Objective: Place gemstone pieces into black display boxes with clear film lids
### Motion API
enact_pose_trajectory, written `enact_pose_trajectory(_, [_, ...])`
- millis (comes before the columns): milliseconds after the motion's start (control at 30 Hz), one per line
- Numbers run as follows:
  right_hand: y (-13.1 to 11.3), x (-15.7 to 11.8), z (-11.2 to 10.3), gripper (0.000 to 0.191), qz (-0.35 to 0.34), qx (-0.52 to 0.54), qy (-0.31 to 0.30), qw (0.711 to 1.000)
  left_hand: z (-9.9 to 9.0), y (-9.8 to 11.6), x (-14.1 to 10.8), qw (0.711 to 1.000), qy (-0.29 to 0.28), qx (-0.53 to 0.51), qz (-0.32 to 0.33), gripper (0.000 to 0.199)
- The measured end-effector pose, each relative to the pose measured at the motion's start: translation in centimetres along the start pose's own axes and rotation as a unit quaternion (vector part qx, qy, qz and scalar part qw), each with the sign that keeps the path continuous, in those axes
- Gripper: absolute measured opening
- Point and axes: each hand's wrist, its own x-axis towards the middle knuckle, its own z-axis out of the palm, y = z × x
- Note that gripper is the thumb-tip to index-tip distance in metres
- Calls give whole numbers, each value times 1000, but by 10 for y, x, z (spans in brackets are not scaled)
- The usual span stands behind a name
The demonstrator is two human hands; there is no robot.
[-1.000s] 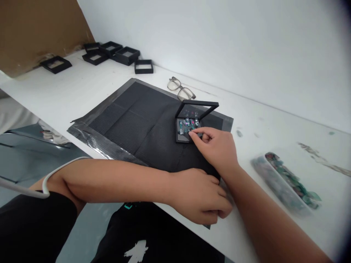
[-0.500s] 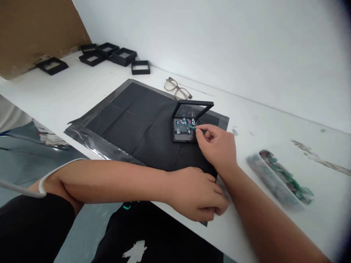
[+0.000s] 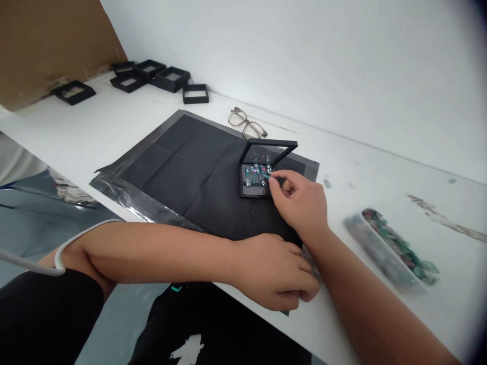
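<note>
A small black display box (image 3: 252, 190) stands on the black mat (image 3: 171, 172) with its clear-windowed lid (image 3: 266, 151) raised. Inside lie several shiny, decorated pieces that look like press-on nails (image 3: 255, 172), in teal, silver and pink. My right hand (image 3: 299, 200) reaches over the box's right side, thumb and forefinger pinched on a slim green press-on nail (image 3: 266, 176). Nearer to me, my left hand (image 3: 276, 271) rests palm down at the mat's front edge. Its fingers are curled under, and whatever they may hold is hidden.
Eyeglasses (image 3: 247, 123) lie behind the box. Several black frame boxes (image 3: 173, 78) sit at the far left by the wall. On the right, a clear plastic container (image 3: 384, 251) holds many green pieces. Tape (image 3: 133, 208) borders the mat.
My right fingertips have shifted slightly left and lower over the box, still pinching the green press-on nail. My left hand stays almost in place. The view has moved a little.
</note>
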Motion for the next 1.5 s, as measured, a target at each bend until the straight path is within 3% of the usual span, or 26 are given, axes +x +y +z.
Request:
enact_pose_trajectory(167, [-1, 0, 0, 22, 15, -12, -6, 1000, 0, 0, 0, 1000, 17, 1, 12, 18])
enact_pose_trajectory(433, [-6, 2, -4, 12, 33, -39, -42, 998, -4, 0, 1, 1000, -5, -5, 4, 20])
enact_pose_trajectory(533, [-6, 3, -3, 15, 43, -46, -46, 997, -3, 0, 1, 1000, -9, -4, 5, 21])
enact_pose_trajectory(733, [-4, 3, 0, 23, 40, -14, 1, 999, -2, 0, 0, 1000, 2, 2, 7, 20])
enact_pose_trajectory(933, [-2, 0, -3, 36, 30, 22, -2, 999, -2, -1, 0, 1000, 10, 2, 12, 20])
enact_pose_trajectory(1500, [1, -2, -5, 41, 11, 72, -14, 997, -2, -1, 0, 1000, 20, 6, 17, 17])
